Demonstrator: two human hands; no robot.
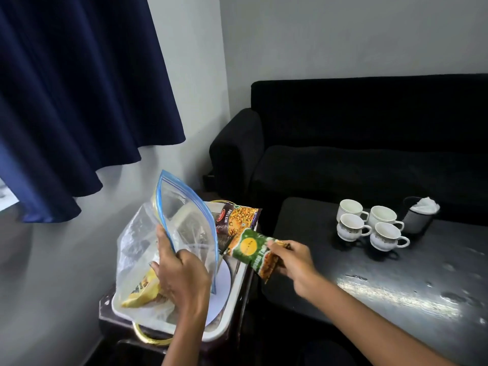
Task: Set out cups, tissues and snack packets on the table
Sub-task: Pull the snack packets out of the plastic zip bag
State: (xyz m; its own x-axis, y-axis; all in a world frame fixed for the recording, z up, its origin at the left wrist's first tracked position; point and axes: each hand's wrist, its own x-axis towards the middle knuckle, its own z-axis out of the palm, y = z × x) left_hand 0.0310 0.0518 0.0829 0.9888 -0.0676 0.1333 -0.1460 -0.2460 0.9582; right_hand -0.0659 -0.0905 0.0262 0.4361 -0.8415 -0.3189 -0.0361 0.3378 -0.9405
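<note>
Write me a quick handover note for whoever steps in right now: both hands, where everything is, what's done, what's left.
Left hand: grip on the blue-edged mouth of the clear plastic zip bag, held over the white tray with gold handles.
Right hand: grip on the green snack packet, in the air between tray and table.
Done: four white patterned cups and the dark holder with white tissues stand on the dark glossy table.
Left: set down the green packet; the dark "Mixture" snack packet lies on the tray, the yellow packet is in the bag.
</note>
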